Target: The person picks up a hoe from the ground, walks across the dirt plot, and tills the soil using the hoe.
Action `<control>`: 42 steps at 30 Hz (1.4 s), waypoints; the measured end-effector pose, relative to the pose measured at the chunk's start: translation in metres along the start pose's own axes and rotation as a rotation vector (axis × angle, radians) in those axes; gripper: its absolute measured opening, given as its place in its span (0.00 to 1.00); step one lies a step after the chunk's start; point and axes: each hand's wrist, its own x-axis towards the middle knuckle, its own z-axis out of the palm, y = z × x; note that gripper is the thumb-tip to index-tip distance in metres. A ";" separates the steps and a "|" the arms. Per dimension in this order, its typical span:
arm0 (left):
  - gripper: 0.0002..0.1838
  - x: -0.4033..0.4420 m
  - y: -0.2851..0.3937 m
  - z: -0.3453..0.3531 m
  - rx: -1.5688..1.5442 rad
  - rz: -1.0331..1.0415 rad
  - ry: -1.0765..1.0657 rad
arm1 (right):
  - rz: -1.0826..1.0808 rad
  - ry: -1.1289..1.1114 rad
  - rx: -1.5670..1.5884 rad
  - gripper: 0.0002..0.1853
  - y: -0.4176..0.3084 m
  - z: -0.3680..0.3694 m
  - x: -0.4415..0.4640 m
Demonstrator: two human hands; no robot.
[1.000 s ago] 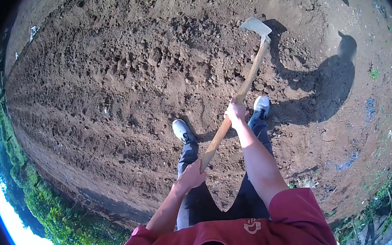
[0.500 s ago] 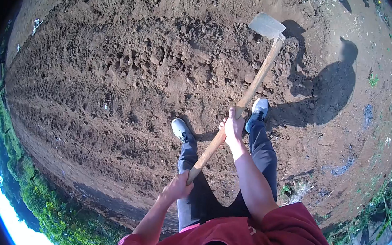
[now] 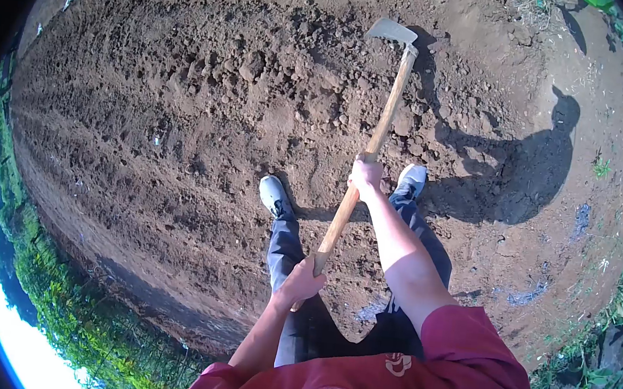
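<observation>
A hoe (image 3: 386, 115) with a long wooden handle runs from near my left thigh up to the soil ahead. Its grey metal blade (image 3: 392, 31) is at the far end, tilted and seen partly edge-on. Whether the blade touches the ground I cannot tell. My left hand (image 3: 301, 282) is wrapped round the handle near its butt end. Farther up, about mid-handle, my right hand (image 3: 366, 173) is closed round the wood. Below the blade lies loose, cloddy brown soil (image 3: 253, 65).
My left shoe (image 3: 275, 195) and right shoe (image 3: 412, 179) stand apart on the soil. My shadow (image 3: 535, 167) falls to the right. Smoother ground with small weeds (image 3: 601, 166) lies beyond it. Green plants (image 3: 67, 313) border the lower left.
The hoe blade has swung to the left and turned from nearly face-on to a narrower angle. The handle stands steeper in view. Both hands keep their grip.
</observation>
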 end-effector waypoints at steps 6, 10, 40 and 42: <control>0.17 -0.085 0.018 0.044 0.084 -0.021 0.079 | 0.047 -0.206 0.167 0.18 0.014 -0.053 -0.064; 0.17 -0.120 -0.003 0.049 0.140 -0.036 0.083 | 0.000 -0.209 0.232 0.19 0.044 -0.061 -0.101; 0.28 0.096 0.029 0.128 0.371 0.058 -0.063 | -0.127 0.198 0.012 0.21 0.038 -0.152 0.102; 0.28 0.082 0.028 0.116 0.309 0.047 -0.083 | -0.049 0.198 0.038 0.21 0.038 -0.143 0.093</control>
